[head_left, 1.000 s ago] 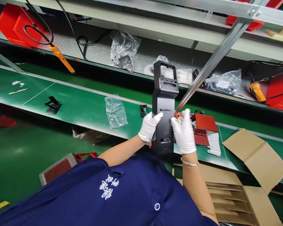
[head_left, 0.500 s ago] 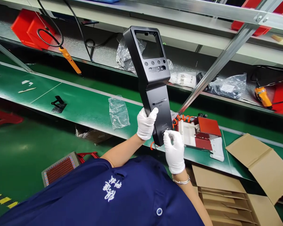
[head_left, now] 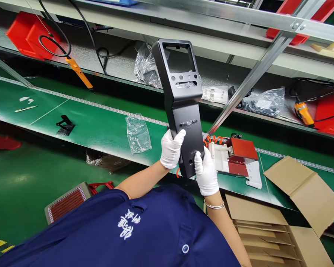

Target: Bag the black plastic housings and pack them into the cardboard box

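Observation:
A long black device housing (head_left: 186, 115) is held up in front of me, its wide end with a square window at the top and a row of small round holes below it. My left hand (head_left: 172, 148), in a white glove, grips the left edge of its narrow part, thumb on the front face. My right hand (head_left: 206, 172), also gloved in white, is wrapped round the lower right edge, thumb on the front beside a small opening near the bottom. The fingers behind the housing are hidden.
Beyond the housing runs a green bench (head_left: 100, 129) with a clear plastic bag (head_left: 138, 133), a black bracket (head_left: 65, 125) and a red-and-white fixture (head_left: 233, 155). An orange electric screwdriver (head_left: 79, 72) hangs left. An open divided cardboard box (head_left: 264, 233) stands at the lower right.
My right hand has gone from a pinch at the small lower opening to a grip on the housing's right edge. The housing's top has tipped slightly and sits a little lower.

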A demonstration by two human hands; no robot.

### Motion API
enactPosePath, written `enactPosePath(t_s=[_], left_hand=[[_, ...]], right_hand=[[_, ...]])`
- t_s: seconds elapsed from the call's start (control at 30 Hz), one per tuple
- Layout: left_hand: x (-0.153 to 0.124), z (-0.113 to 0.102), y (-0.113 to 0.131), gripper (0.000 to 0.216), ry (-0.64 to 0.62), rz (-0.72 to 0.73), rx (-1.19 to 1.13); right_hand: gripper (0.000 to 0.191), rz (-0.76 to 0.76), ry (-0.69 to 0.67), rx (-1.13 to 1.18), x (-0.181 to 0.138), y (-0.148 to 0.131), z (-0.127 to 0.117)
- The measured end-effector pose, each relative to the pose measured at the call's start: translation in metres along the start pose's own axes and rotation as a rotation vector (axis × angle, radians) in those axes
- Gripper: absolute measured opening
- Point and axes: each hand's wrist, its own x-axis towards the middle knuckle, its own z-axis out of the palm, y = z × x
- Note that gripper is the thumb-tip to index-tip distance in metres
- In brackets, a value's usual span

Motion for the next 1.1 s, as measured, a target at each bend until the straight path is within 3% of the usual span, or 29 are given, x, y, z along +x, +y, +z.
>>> enactPosePath(t_s=[0.17,0.33,0.47,0.57,0.73,0.87,0.9,1.0,1.1], left_hand=[[0.002,-0.002,-0.004,0.028,-0.007,-0.042,-0.009],[0.009,-0.004,-0.007,0.031,0.082,-0.064,-0.025],[0.011,0.000,-0.006,0.029,0.117,-0.006,-0.017],[0.011,0.001,-0.004,0.029,0.096,0.024,0.006],[0.010,-0.004,-0.003,0.031,0.091,0.010,0.025],[0.002,-0.003,-0.002,0.031,0.037,-0.007,0.060],[-0.001,-0.003,-0.001,0.030,0.035,-0.006,0.085],[-0.007,-0.001,0.000,0.029,0.030,-0.005,0.124],[-0.010,-0.001,-0.001,0.031,0.010,-0.038,0.099]], right_hand=[[0.068,0.035,0.007,-0.012,-0.003,0.011,-0.003],[0.038,-0.154,0.239,0.084,-0.010,0.020,-0.003],[0.025,-0.181,0.244,0.082,-0.019,0.015,0.011],[0.027,-0.087,0.201,0.169,-0.025,0.008,0.017],[0.036,-0.057,0.086,0.218,-0.021,0.008,0.008],[0.079,0.020,0.032,0.169,-0.012,0.009,0.002],[0.082,0.016,-0.003,0.154,-0.010,0.007,0.002],[0.064,-0.031,-0.011,0.138,-0.008,0.003,0.001],[0.059,-0.040,0.036,0.102,-0.008,0.002,-0.001]])
